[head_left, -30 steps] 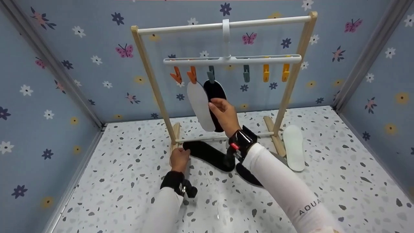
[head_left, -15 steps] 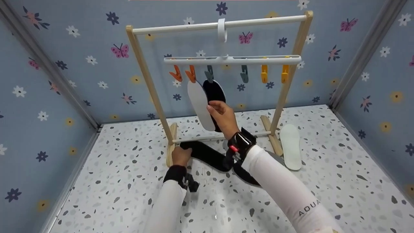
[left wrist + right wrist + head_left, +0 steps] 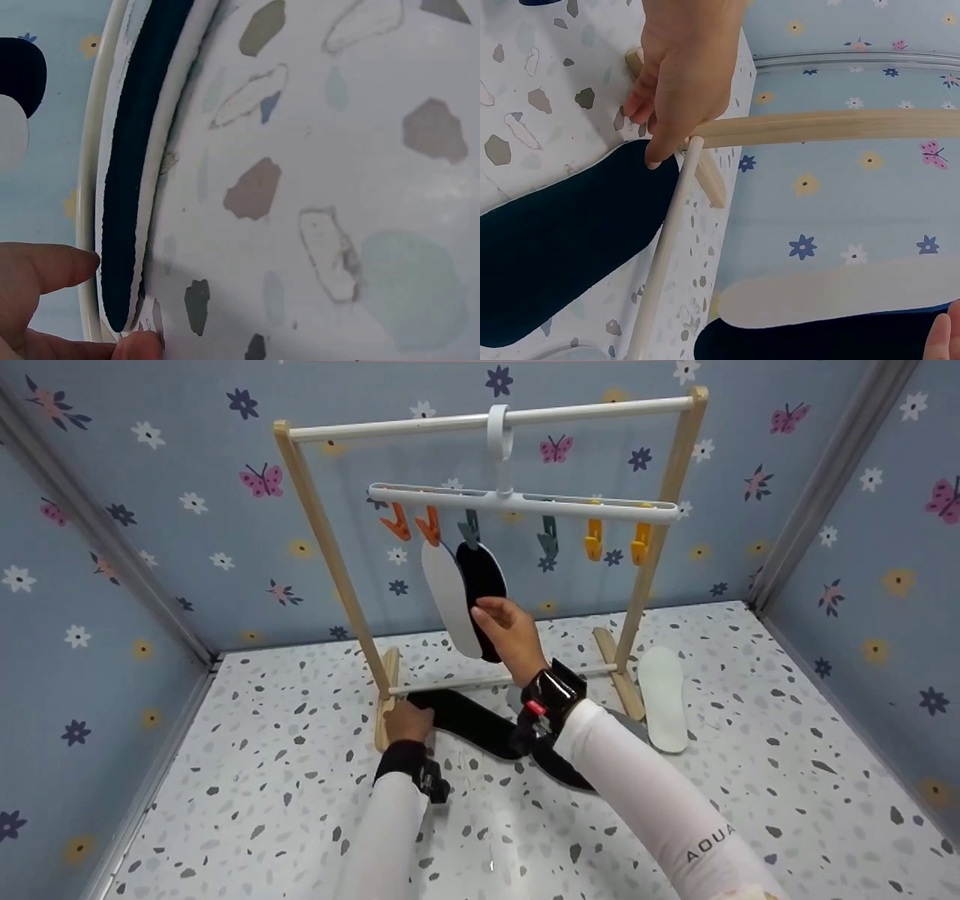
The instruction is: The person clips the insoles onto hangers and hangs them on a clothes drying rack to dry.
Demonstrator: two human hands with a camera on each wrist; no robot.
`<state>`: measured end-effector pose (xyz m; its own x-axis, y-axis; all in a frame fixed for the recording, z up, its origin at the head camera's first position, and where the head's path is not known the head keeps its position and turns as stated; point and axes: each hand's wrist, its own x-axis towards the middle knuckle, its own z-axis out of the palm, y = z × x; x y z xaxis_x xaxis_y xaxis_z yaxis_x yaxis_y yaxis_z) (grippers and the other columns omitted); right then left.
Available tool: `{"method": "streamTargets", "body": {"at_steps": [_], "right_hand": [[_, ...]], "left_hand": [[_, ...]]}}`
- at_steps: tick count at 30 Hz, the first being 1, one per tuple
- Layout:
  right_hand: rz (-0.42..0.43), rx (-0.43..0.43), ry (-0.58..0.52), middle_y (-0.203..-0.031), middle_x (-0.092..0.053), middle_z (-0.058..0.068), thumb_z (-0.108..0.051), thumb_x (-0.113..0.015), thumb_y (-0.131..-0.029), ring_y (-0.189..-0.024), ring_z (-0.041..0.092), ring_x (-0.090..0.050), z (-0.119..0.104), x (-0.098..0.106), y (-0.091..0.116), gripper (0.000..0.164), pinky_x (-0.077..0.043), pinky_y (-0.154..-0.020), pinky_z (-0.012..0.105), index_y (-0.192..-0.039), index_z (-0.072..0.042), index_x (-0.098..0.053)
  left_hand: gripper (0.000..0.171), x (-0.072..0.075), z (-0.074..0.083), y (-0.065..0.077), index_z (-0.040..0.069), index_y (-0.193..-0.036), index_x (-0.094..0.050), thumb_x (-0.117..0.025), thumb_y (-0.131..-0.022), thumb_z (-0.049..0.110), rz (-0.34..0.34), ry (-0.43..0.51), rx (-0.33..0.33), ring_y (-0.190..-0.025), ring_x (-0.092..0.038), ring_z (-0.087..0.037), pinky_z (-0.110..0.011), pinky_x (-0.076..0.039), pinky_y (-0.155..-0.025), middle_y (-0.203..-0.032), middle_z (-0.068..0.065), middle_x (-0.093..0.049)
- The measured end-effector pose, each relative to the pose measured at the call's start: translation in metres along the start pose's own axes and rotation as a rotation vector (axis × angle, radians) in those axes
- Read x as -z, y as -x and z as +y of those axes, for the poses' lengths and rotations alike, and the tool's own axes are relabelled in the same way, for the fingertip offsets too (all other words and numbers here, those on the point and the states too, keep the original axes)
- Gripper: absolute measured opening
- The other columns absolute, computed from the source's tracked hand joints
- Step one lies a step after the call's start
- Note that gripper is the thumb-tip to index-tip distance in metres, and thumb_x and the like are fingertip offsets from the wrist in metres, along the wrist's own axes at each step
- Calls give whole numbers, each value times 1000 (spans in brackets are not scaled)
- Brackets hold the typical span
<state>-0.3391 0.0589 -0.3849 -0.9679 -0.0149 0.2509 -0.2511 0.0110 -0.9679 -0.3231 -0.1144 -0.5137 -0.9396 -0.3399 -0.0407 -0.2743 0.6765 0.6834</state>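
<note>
White plastic clip-hanger (image 3: 450, 500) now dips rightward. Left hand (image 3: 409, 722) pinches black foot-shaped insole (image 3: 469, 721) by tip; right hand (image 3: 516, 639) touches hanging white-and-black insoles (image 3: 448, 600), can't tell grip. Steady hanger, imo.

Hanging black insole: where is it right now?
In the head view, the hanging black insole is near the centre, on the left grey-green clip, just right of the hanging white insole, with the right hand at its lower half.
</note>
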Motion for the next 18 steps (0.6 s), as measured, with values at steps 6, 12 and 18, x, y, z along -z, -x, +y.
{"method": "streamTargets", "body": {"at_steps": [6, 12, 18], "right_hand": [[4, -13, 11, -114, -63, 12, -21, -62, -92, -106, 21, -58, 3, 3, 1, 36, -44, -93, 31, -120, 1, -59], [-12, -11, -8, -114, -63, 13, -19, -61, -93, -106, 21, -58, 8, 6, 2, 37, -45, -93, 31, -121, 4, -57], [-4, -22, 3, -114, -63, 13, -20, -62, -92, -106, 22, -58, 11, 11, 1, 37, -45, -93, 32, -121, 3, -58]], "left_hand": [[36, -14, -4, -3, -14, -100, -66, -65, -83, 18, 78, -81, -32, -97, -53, -45, -52, -43, -83, -98, -31, -63], [42, -18, 0, 0, -13, -107, -62, -69, -84, 21, 85, -87, 39, -100, -53, -47, -54, -44, -83, -107, -33, -54], [49, -20, 6, 3, -14, -111, -59, -73, -81, 22, 108, -93, 61, -100, -53, -46, -52, -45, -83, -109, -32, -53]]}}
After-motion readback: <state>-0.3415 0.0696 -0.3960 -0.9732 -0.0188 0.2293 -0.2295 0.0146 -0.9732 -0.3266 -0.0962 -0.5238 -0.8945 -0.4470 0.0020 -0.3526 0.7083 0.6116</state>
